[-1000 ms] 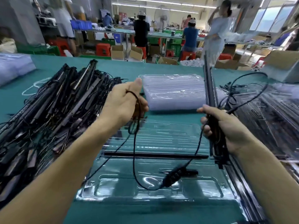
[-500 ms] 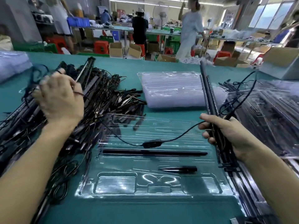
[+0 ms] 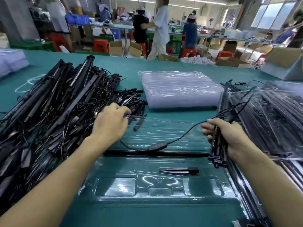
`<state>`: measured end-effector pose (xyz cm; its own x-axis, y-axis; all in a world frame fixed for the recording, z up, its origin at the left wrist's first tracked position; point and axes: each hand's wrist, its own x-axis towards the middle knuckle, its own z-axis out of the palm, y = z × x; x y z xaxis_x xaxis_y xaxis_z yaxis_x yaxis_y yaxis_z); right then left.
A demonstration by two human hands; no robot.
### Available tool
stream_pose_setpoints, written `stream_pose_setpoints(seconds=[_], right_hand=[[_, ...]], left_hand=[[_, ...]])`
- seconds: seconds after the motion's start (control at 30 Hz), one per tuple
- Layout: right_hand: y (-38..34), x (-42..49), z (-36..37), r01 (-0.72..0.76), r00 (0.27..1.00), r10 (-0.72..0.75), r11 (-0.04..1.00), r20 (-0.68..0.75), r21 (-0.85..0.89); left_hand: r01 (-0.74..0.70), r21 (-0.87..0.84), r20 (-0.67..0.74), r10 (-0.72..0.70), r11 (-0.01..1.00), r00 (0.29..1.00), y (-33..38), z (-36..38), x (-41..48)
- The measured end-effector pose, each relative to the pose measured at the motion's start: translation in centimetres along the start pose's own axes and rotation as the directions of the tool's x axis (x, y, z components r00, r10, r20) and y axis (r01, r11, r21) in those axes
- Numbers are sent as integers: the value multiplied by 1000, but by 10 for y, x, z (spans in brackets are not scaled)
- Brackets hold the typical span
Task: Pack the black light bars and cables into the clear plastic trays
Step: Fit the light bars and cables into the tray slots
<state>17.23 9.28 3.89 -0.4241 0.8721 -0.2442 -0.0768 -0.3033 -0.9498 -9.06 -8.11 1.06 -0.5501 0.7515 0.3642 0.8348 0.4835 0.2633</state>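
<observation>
left hand (image 3: 111, 123) has swung in from 10 o'clock to the heap's inner edge; its fingers curl over small black stakes (image 3: 131, 99), too blurred to tell if they pinch one. tangled heap of black light bars and cables (image 3: 49, 112) at 9 o'clock. stack of empty clear plastic trays (image 3: 180, 89) at 12. open clear moulded tray (image 3: 164, 189) at centre, with a long black bar (image 3: 131, 152) lying across it. right hand (image 3: 229, 138) at 3 grips an upright black light bar (image 3: 225, 97). its thin black cable with inline switch (image 3: 158, 147) sags over the tray.

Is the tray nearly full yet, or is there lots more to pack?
Just started. Done: one light bar and a black spike lie in the front tray. In hand: the right hand grips another bar; the left hand reaches at the big pile, all left to pack.
</observation>
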Motion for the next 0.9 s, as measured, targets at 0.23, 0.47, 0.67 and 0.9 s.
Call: stream_pose_setpoints(seconds=[0.23, 0.47, 0.67, 0.9], right_hand=[[9, -20, 48, -61, 984, 15, 964, 179, 260], [8, -27, 87, 76, 996, -91, 857, 4, 509], [11, -29, 53, 67, 974, -160, 877, 159, 477], [16, -37, 1, -19, 984, 16, 1000, 178, 15]], left_hand=[[69, -690, 526, 434, 720, 731, 76, -17, -20], [309, -813, 540, 440, 494, 718, 104, -17, -33], [101, -755, 477, 438, 647, 762, 53, -10, -36], [-144, -572, 310, 375, 807, 874, 18, 10, -44]])
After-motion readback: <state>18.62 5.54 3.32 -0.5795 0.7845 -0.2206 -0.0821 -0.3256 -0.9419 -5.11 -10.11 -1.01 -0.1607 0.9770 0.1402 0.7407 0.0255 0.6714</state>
